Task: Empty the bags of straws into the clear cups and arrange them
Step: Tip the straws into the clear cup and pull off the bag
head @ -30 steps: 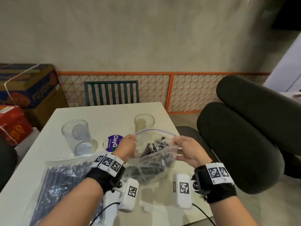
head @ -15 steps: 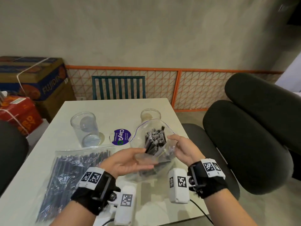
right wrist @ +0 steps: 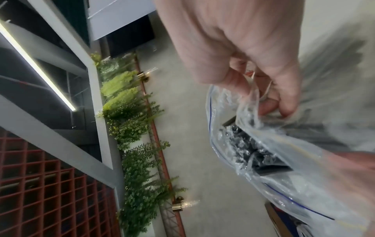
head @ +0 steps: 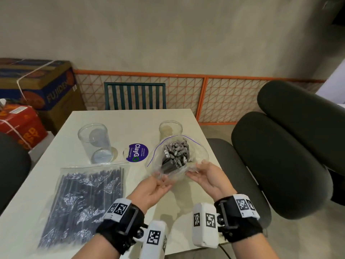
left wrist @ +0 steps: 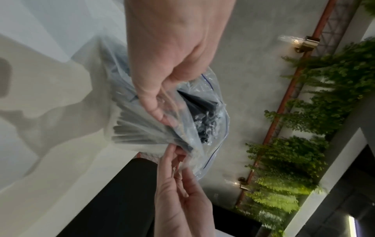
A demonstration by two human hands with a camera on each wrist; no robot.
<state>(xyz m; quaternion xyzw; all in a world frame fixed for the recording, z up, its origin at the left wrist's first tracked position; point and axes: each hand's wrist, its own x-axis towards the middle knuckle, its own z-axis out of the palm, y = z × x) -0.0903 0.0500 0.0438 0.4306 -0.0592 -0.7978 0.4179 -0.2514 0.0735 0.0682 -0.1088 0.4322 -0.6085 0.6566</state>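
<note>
An open clear zip bag [head: 198, 154] packed with black straws [head: 176, 156] is held above the table's right side, its mouth tilted up and away from me. My left hand [head: 158, 184] lies palm up under the bag's near left end, and its thumb [left wrist: 151, 102] pinches the film. My right hand [head: 197, 171] pinches the bag's near right side with curled fingers [right wrist: 271, 102]. Behind the bag stands a small clear cup [head: 170, 128], partly hidden by it. At the left stands a larger clear cup [head: 95, 143]. A second, sealed bag of black straws [head: 84, 202] lies flat at the front left.
A round purple ClayGo sticker [head: 136, 155] lies between the cups on the white table [head: 130, 124]. A green chair [head: 135, 96] stands at the far edge, and black padded chairs [head: 280, 165] are close on the right. Cardboard boxes [head: 37, 85] are stacked at the left.
My left hand left the bag's mouth and moved down under its near end, palm up. The bag's mouth now gapes wide and tilts away, with the straw ends showing.
</note>
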